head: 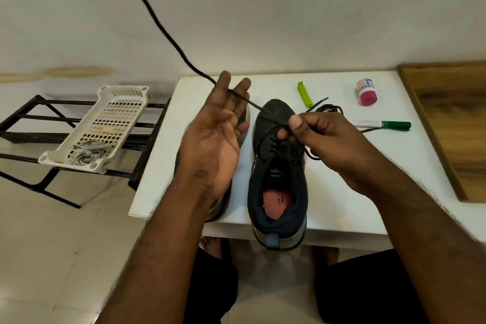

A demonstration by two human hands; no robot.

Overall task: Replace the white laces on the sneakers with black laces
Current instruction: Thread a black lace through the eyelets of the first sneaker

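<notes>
A dark navy sneaker (278,166) sits on a white table (342,187), heel toward the near edge and toe pointing away; its tongue label shows upside-down letters that read roughly "MPUS", and small print on the pink insole is too blurred to read. A black lace (163,29) is threaded through the eyelets. The right hand (328,139) pinches the lace between thumb and curled fingers just above the upper eyelets, touching the shoe's lacing. The left hand (218,129) is raised palm-up to the left of the sneaker, fingers straight and spread, with one long end of the lace draped across its fingers and running up and away to the far left, out of view. A second shoe (223,205) lies mostly hidden under the left hand and forearm. The lace's other end loops on the table to the right, near a green-capped marker (381,124), whose printing is illegible. Farther off lie a lime-green clip (304,95) and a small jar with a pink lid (366,93), its label unreadable. Left of the table, a white slotted basket (105,123) holding pale laces (88,152) rests on a black metal rack (31,123). A wooden board (452,123) lies at the right; the wall is white and the floor pale tile.
</notes>
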